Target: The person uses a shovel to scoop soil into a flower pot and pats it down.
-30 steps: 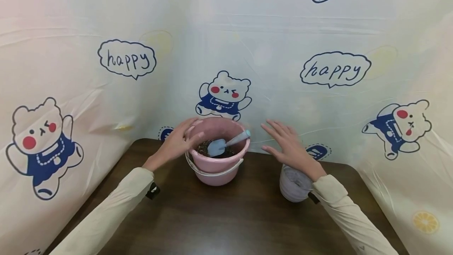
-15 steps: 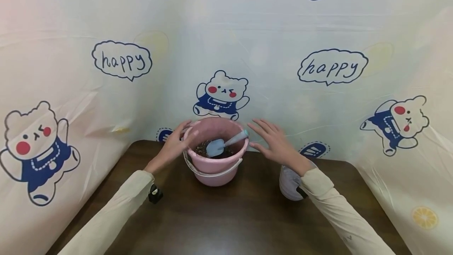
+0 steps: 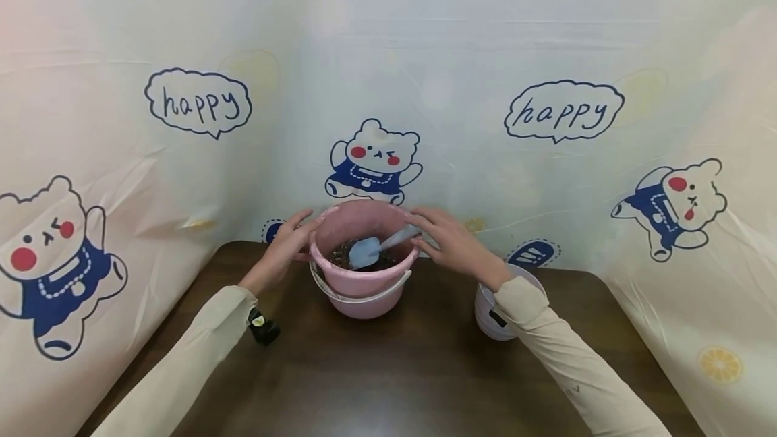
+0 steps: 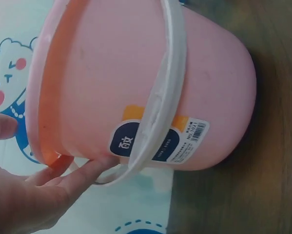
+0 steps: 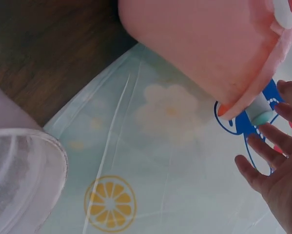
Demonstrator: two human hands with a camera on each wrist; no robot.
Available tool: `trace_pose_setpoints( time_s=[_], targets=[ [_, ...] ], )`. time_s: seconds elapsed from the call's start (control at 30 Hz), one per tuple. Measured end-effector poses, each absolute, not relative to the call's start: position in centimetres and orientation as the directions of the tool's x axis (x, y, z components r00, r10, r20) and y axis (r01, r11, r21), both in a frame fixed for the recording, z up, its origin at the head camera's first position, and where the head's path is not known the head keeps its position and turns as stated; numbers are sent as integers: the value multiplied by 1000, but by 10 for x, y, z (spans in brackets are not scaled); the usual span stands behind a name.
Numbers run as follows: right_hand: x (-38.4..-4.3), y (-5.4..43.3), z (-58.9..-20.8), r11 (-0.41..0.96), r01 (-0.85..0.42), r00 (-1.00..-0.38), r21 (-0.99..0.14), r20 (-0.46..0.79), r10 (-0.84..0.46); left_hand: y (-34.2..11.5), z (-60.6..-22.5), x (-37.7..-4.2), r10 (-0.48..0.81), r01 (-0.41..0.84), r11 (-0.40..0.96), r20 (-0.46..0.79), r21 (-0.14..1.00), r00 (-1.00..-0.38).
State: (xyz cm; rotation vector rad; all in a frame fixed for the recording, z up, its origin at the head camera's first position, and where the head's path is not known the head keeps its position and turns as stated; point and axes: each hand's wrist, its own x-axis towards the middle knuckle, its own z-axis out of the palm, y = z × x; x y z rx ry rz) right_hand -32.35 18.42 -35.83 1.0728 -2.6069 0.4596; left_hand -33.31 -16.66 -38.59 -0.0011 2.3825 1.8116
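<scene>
Right grip (image 3: 449,240), spread and empty, has neared the round pink plastic bucket (image 3: 367,286); relaxed left grip (image 3: 284,249) touches it; best squeeze evenly.

Bucket (image 3: 364,286): plain pink. Its handle (image 4: 177,63): white. Label (image 4: 187,144): navy, orange, white. Trowel (image 3: 364,253): pale blue, mint end. Soil (image 3: 339,255): dark brown, lighter flecks. Tub (image 5: 9,112): translucent, faintly lilac. Bench (image 3: 370,376): dark brown, wood-grained. Sleeves (image 3: 182,363): cream. Backdrop (image 3: 425,59): pale blue to cream; bears in blue, red-cheeked; orange slices; "happy" in navy, cloud-outlined.
</scene>
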Motion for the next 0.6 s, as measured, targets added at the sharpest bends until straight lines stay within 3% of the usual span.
trace_pose_setpoints(
  time_s=[0.13,0.37,0.6],
  targets=[
    [-324,181,-357,652,-741,-655,-161,383,-651,-170,-383,-337,119,-145,259,-180,955,-976],
    [-329,173,-357,669,-723,-677,-172,368,-637,-178,-384,-342,270,-211,152,-246,965,-931],
    [-333,164,-347,697,-703,-705,-145,270,-655,-178,-384,-341,248,-239,146,-269,960,-931]
  ],
)
